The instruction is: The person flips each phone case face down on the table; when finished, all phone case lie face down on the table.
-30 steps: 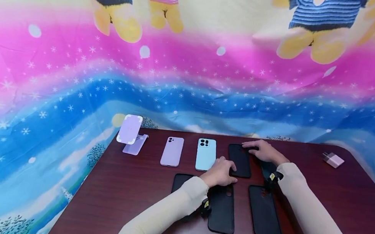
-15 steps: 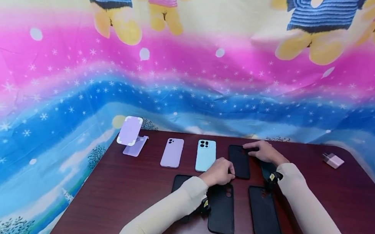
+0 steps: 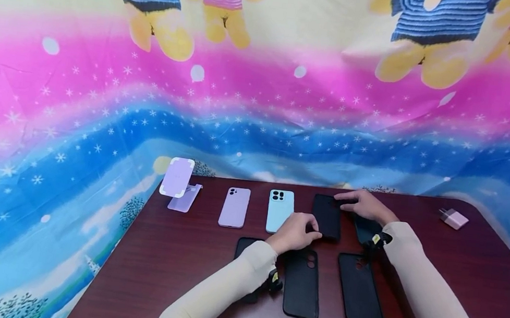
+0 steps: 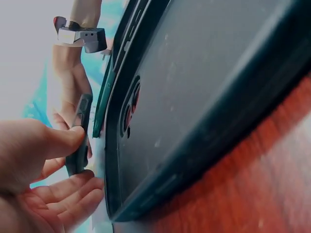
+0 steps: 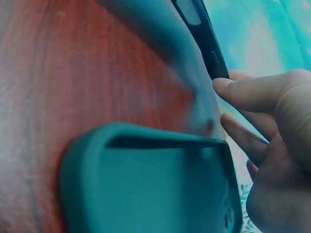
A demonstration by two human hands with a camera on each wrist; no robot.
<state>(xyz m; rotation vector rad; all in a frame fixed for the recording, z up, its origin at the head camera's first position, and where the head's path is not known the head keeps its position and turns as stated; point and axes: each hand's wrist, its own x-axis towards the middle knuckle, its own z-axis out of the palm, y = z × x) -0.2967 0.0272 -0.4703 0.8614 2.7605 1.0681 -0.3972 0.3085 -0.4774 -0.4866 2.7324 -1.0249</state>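
Two hands on one black phone case [image 3: 326, 217], far row of our table [image 3: 459, 276] — left hand [image 3: 296, 233] pinches its near end, right hand [image 3: 363, 205] its far end. Beside it: blue case [image 3: 280, 210], lilac case [image 3: 234, 207] — nothing seen inside any.

No text, label, brand, number or sign can be read in any of the views. The phone cases on the table [image 3: 457, 287] show plain backs without lettering, and the printed cloth [image 3: 261, 102] behind the table carries only pictures of bears, stars and snowflakes, no writing.
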